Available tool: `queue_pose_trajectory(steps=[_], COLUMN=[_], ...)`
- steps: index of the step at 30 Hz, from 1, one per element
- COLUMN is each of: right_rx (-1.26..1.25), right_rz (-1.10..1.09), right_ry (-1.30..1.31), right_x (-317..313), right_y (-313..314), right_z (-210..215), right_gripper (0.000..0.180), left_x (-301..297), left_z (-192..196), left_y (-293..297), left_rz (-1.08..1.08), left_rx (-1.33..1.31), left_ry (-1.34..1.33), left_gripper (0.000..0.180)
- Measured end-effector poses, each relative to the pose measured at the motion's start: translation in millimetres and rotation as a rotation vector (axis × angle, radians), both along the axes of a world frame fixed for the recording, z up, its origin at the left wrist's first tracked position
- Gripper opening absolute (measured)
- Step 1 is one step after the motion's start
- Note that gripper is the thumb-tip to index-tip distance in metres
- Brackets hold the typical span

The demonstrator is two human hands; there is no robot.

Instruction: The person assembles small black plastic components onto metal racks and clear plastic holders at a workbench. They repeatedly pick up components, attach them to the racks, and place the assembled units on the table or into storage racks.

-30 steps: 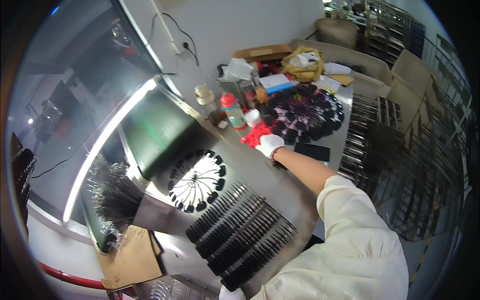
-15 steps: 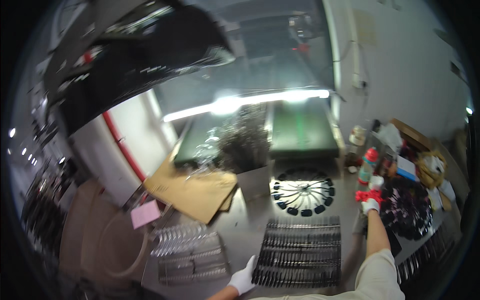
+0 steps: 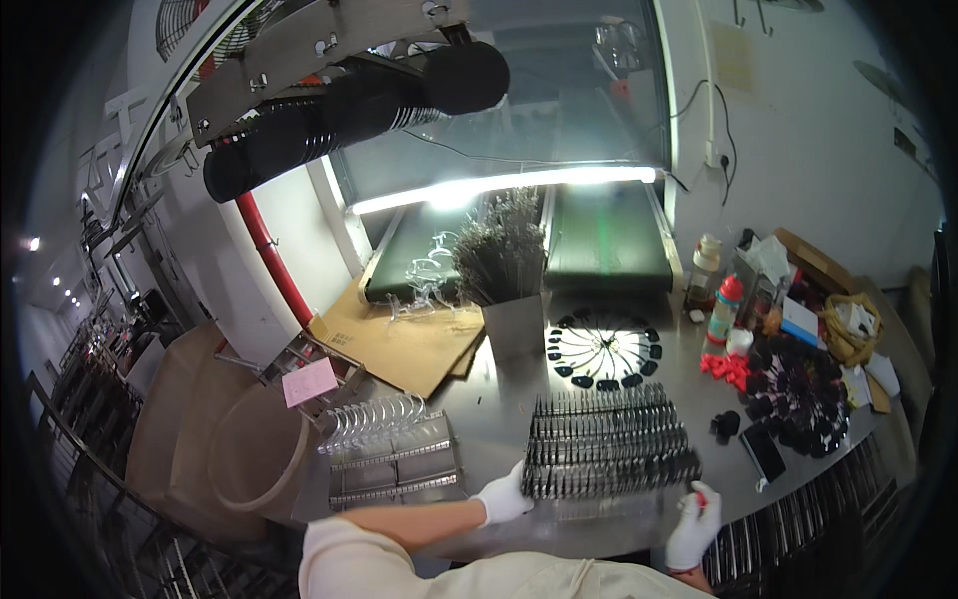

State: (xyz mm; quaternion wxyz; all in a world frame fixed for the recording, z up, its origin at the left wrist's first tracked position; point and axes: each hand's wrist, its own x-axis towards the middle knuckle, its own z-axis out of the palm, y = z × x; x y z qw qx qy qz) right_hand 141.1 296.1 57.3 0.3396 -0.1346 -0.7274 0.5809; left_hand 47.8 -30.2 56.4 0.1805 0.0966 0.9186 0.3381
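Note:
A rack [image 3: 609, 444] carrying several rows of thin dark pieces lies across the front of the metal table. My left hand [image 3: 504, 497], in a white glove, grips the rack's left edge, its fingers partly hidden there. Just off the rack's near right corner is my right hand [image 3: 694, 529], also gloved, with a small red piece [image 3: 702, 498] pinched at its fingertips. More red pieces [image 3: 725, 370] are heaped farther back on the right. Behind the rack, dark flat-ended pieces fan out in a ring on a bright lit panel [image 3: 604, 346].
A metal holder [image 3: 514, 334] full of thin dark rods stands behind. Left of the rack are a frame [image 3: 394, 464] with clear hooks, cardboard [image 3: 399, 344] and a brown bin [image 3: 254, 454]. At right lie a phone [image 3: 763, 452], a bottle [image 3: 724, 309] and dark clustered pieces [image 3: 798, 394].
My right hand has come back from the red heap to the rack's near right corner, carrying a red piece. My left hand stays at the rack's left edge. The view has shifted.

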Motion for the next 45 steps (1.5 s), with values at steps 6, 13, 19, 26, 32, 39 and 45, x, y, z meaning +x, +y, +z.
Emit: queue_pose_trajectory(steps=[6,13,19,26,32,39,45], right_rx=[0.139,0.169,0.471,0.6,0.723,0.673,0.852], right_rz=[0.039,-0.193,-0.065,-0.068,-0.178,-0.835,-0.795], right_ry=[0.111,0.148,0.102,0.48,0.253,0.664,0.879], right_x=[-42.1,-97.3,-142.1,-88.4,-2.7,-15.1,-42.4], right_y=[-51.2,-89.8,-72.0,-12.8,23.8,80.7,138.5], right_z=[-26.7,-22.9,-7.3,123.7,141.0,219.1,318.3], right_gripper=[0.028,0.021,0.032,0.044,0.039,0.022,0.036], left_x=[-13.3,-3.8,-0.9,33.8,48.2,41.6,38.0], left_z=[75.8,101.1,101.4,158.3,208.9,235.5,192.5], left_y=[37.9,50.9,47.3,77.7,111.0,180.8,168.6], left_rz=[0.183,0.224,0.31,0.385,0.057,-0.913,-0.683], left_rx=[0.303,0.398,0.51,1.231,1.294,1.514,1.048], left_ry=[-0.622,-0.693,-0.699,-0.936,-1.194,-1.168,-0.594], left_gripper=[0.019,0.012,0.017,0.046,0.045,0.104,0.049])
